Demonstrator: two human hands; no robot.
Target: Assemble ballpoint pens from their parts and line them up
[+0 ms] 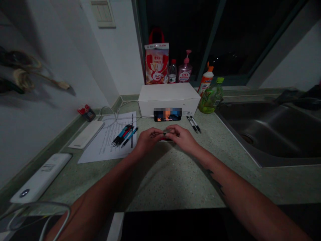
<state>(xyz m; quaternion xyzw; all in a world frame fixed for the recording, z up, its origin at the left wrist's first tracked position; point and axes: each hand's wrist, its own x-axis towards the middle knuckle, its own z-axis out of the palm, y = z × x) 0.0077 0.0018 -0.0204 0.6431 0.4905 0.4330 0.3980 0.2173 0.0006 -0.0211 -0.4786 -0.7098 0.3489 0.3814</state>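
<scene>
My left hand [149,140] and my right hand [182,138] meet at the middle of the speckled green countertop [170,177]. Their fingertips pinch a small dark object [165,133], mostly hidden, whose kind I cannot tell. A thin reddish and silvery edge [167,140] shows below the fingers. Left of my left hand, several blue and black pens [122,135] lie on a printed paper sheet [106,144]. Right of my right hand lie two black pens [193,124]. A phone [167,114] leans against a white box [168,98] just beyond my hands.
A steel sink [265,134] is set into the counter at right. Bottles [210,97] and a red-handled bag [156,60] stand behind the box. A white power bank [41,177], white pad [86,134] and white cable [107,113] lie at left.
</scene>
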